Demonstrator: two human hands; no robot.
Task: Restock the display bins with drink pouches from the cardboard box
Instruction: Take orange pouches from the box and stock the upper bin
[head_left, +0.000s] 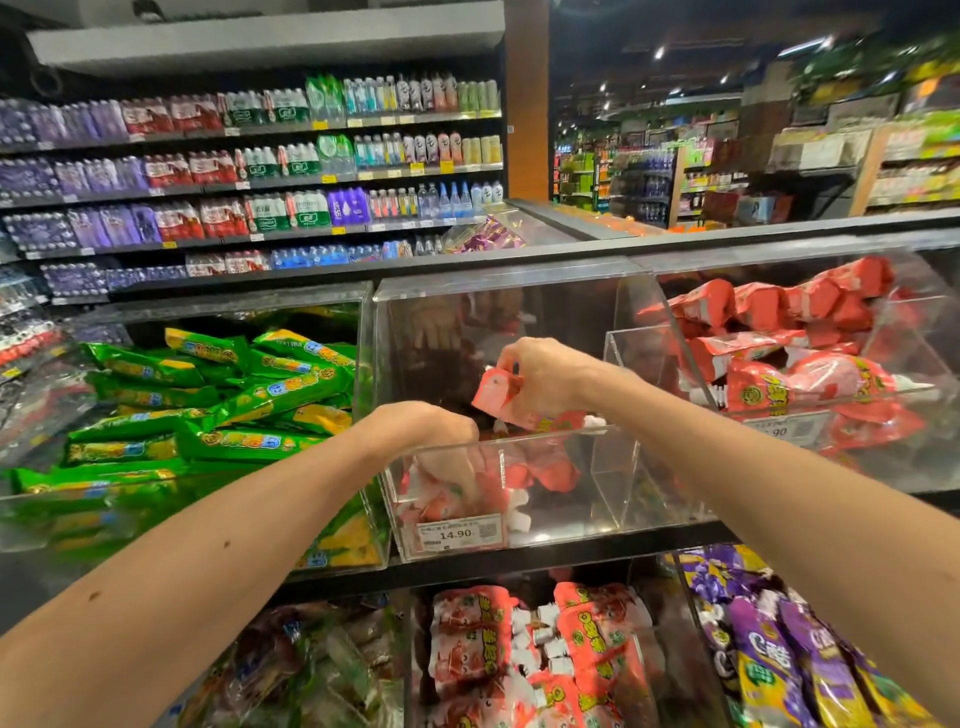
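1. Bare forearms (182, 561) are seen reaching up from the btm edge, over a lower bin (421, 654) of red-and-white packs (467, 644) & purple packs (769, 649) to its R.
2. left hand (439, 441) is dipped into the ctr bin (571, 483); its fingers are lowered among the binned pouches (550, 475) at the front-left (seen only through the acrylic); whether anything is gripped cannot be told.
3. right hand (545, 379) is held above the same bin; a red drink pouch (496, 392) is pinched between thumb & fingers, tilted, its lower end near the front rim.
4. A 14.90 price tag (460, 533) is fixed to the bin front.
5. Green packs (234, 405) are piled in the bin to the L; red packs (779, 353) fill the R bin; bottled drinks (260, 171) are shelved behind.
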